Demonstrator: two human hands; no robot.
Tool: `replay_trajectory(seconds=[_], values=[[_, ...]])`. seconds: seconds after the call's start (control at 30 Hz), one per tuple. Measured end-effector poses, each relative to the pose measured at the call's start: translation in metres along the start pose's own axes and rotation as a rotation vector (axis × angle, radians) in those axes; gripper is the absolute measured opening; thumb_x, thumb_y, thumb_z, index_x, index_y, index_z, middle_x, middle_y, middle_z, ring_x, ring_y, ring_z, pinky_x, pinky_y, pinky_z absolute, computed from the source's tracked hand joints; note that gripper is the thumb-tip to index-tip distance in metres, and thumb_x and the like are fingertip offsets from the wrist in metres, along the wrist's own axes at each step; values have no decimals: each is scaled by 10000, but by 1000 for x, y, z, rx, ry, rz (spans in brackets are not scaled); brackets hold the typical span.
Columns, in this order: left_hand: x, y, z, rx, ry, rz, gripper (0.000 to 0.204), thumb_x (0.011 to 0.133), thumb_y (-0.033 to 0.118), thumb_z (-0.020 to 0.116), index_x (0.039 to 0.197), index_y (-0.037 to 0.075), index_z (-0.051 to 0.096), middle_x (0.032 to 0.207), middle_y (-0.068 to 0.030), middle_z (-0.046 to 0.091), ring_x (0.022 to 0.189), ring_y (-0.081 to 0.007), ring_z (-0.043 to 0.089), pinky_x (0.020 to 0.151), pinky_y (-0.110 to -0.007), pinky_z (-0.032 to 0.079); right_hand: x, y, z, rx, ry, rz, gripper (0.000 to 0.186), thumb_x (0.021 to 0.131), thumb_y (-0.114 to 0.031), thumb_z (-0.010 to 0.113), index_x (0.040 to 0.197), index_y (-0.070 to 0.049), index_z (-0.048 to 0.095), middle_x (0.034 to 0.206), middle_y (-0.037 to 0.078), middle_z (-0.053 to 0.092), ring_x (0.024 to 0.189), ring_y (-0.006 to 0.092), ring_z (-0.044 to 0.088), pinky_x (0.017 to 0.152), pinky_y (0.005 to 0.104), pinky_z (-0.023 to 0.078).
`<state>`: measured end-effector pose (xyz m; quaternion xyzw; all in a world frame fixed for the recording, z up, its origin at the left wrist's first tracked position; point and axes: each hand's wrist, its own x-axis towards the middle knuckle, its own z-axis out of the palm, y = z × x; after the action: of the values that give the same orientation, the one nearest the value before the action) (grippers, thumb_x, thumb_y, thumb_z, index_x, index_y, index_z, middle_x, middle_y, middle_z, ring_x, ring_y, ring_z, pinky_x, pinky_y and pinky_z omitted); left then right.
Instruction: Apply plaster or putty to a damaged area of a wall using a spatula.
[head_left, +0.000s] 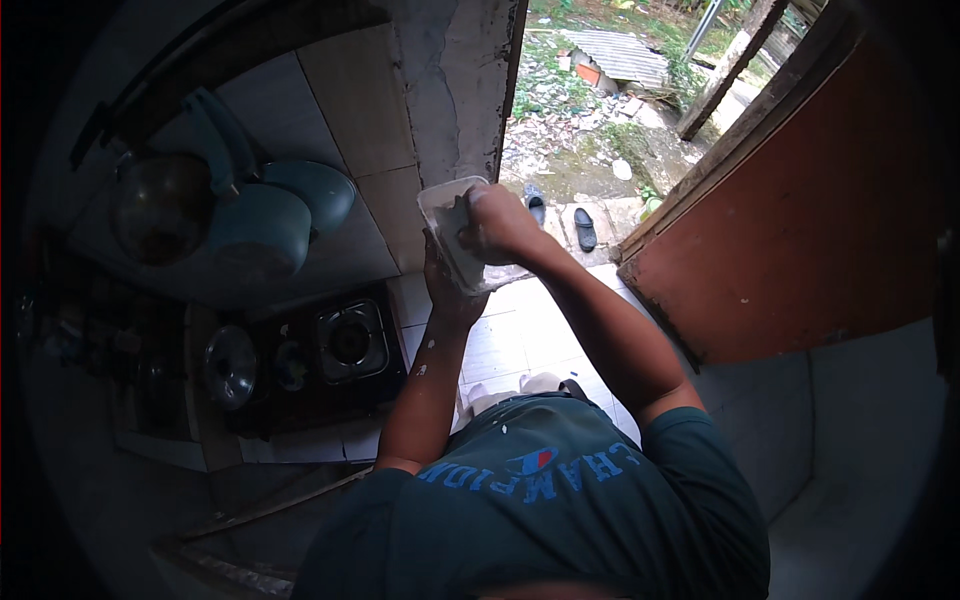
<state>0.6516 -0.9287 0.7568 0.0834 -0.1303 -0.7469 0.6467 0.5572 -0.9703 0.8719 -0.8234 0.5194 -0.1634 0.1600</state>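
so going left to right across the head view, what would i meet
Dark round pan → blue-green pan → stove burner → whitish container with left hand and right hand at it → rightmost dark clog → reddish-brown door

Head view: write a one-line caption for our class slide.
Left hand holds a plastic container beneath the right hand, near a reddish door.

Looks steeply down from head height, above and behind the grip of the right hand [500, 226], fisheye-wide, close over the shirt [545, 525], facing the yard [555, 145] beyond the grip
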Motion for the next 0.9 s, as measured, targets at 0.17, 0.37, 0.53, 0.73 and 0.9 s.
replay_trajectory(seconds=[0.17, 0.37, 0.53, 0.73, 0.9], values=[[4, -3, 8, -148, -124, -121, 659, 975, 548, 366, 1423, 65, 349, 1380, -154, 466, 1279, -331, 465, 1046, -519, 410, -5, 19, -35, 241, 51, 201, 305, 712, -169, 697, 880, 78, 634, 911, 270, 655, 897, 392, 660, 772, 417, 536], [15, -6, 1, -11, -48, -91, 655, 969, 535, 332, 1435, 74, 341, 1395, -172, 435, 1284, -321, 463, 1055, -502, 403, -3, 18, -16, 199, -70, 169, 322, 694, -188, 686, 865, 81, 641, 862, 280, 646, 876, 411, 650, 768, 434, 526], [11, 6, 7, -128, -49, -121, 641, 968, 550, 381, 1404, 81, 385, 1378, -150, 471, 1268, -313, 481, 1043, -497, 418, -4, 36, -22, 275, 117, 160, 291, 699, -179, 686, 870, 53, 649, 806, 260, 654, 818, 408, 658, 746, 432, 536], [26, 15, 4, -4, 68, -106, 609, 981, 536, 345, 1382, 84, 425, 1311, -140, 528, 1188, -285, 550, 1004, -454, 458, 11, 46, 7, 43, 97, 101, 247, 679, -161, 690, 813, 41, 643, 802, 244, 661, 792, 412, 657, 757, 441, 541], [35, 13, -24, 75, 105, -121, 603, 988, 527, 310, 1372, 80, 438, 1320, -140, 524, 1201, -280, 544, 1009, -452, 452, 24, 45, 25, 184, 16, -12, 302, 675, -172, 676, 846, 68, 611, 763, 285, 628, 761, 437, 644, 680, 473, 521]])
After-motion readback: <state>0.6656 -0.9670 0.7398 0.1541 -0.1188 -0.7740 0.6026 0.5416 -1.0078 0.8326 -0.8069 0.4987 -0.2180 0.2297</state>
